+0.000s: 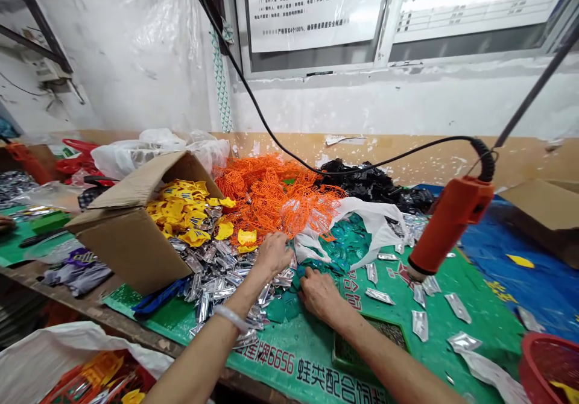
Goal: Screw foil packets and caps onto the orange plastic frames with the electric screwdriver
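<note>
Had left hand (272, 254) down on a heap of silver foil sachets (221, 277), fingers curled into the pile, white bangle (230, 318) on the wrist. Had right hand (319, 295) pressed on teal foil sachets (283, 304), just beside the left. Grip not wide on either side; could not tell whether either hand held anything, fingertips hidden among the foil.

Saw both sachet piles lying on a green printed mat (289, 356). Saw a cardboard box (131, 241) tipped over left of the hands, yellow plastic pieces (185, 214) spilling out against the silver heap. Behind the hands, orange plastic mesh (275, 199), black foil sachets (375, 187) and a white plastic bag (362, 229). To the right, an orange corded hand tool (450, 226) hanging above the mat, loose silver sachets (458, 307) scattered below it. Green tray (368, 347) under the right forearm, red plastic basket (547, 368) in the corner. Another person's hand (5, 224) at the far left edge.
</note>
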Action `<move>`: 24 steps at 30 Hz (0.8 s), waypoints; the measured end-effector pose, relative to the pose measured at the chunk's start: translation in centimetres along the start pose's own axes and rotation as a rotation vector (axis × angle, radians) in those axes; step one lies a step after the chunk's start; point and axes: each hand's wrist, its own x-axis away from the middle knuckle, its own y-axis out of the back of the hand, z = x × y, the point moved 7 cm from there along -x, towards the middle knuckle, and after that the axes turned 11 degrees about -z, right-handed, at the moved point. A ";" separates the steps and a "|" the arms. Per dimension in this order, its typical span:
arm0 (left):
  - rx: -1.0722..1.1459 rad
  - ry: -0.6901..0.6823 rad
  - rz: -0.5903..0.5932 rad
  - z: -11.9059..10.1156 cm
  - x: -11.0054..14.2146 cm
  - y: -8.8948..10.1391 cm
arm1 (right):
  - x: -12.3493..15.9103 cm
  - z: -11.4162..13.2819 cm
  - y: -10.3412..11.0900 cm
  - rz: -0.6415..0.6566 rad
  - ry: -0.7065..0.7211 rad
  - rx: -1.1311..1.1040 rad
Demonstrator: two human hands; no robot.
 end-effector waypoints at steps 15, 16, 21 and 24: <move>0.593 0.490 -0.094 2.9 -4.5 -3.2 | -0.1 -4.8 -0.3 -0.159 -0.342 -0.821; 0.667 0.534 -0.095 3.3 -3.9 -2.9 | 0.1 -5.3 -0.4 -0.154 -0.381 -0.923; 1.092 0.637 -0.075 1.5 1.7 -1.3 | 1.7 -5.3 0.4 -0.161 -0.501 -1.405; 1.339 0.612 -0.031 -2.1 6.6 -0.3 | 3.3 -4.5 2.1 -0.242 -0.515 -1.614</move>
